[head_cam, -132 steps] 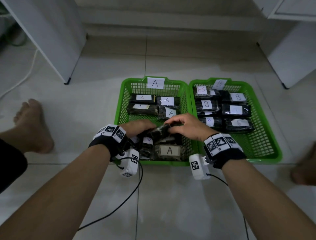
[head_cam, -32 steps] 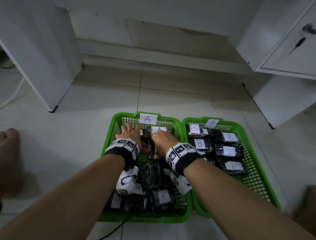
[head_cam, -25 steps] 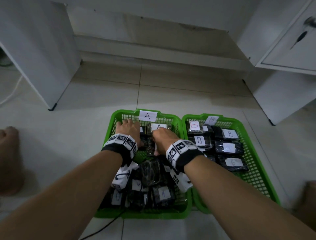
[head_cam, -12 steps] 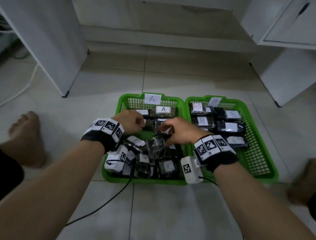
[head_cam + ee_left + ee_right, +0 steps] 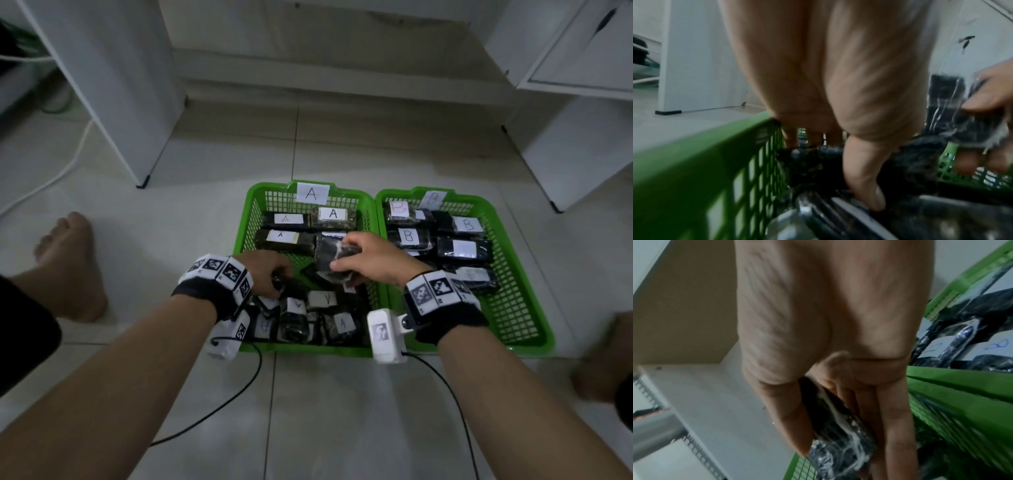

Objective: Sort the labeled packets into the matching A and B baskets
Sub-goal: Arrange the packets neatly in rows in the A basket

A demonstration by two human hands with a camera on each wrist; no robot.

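Two green baskets stand side by side on the tiled floor. Basket A (image 5: 247, 219) on the left holds black packets with A labels, tidy at the back and piled at the front. Basket B (image 5: 539, 318) on the right holds packets labelled B (image 5: 409, 236). My right hand (image 5: 342, 255) grips a black plastic-wrapped packet (image 5: 330, 257) lifted over the middle of basket A; its label does not show. The right wrist view shows the right hand (image 5: 844, 451) pinching this packet (image 5: 840, 439) between thumb and fingers. My left hand (image 5: 279, 279) reaches into basket A's left side, where the left hand (image 5: 838, 170) curls round a dark packet (image 5: 813, 164).
A bare foot (image 5: 68, 260) rests on the floor left of basket A. A white cabinet panel (image 5: 113, 85) stands at the back left and a white cabinet (image 5: 582, 137) at the right. Black cables (image 5: 226, 401) trail from my wrists over the near tiles.
My right hand has raised a wrapped packet out of the pile in basket A. My left hand has sunk lower into the basket's left side and closed on a packet.
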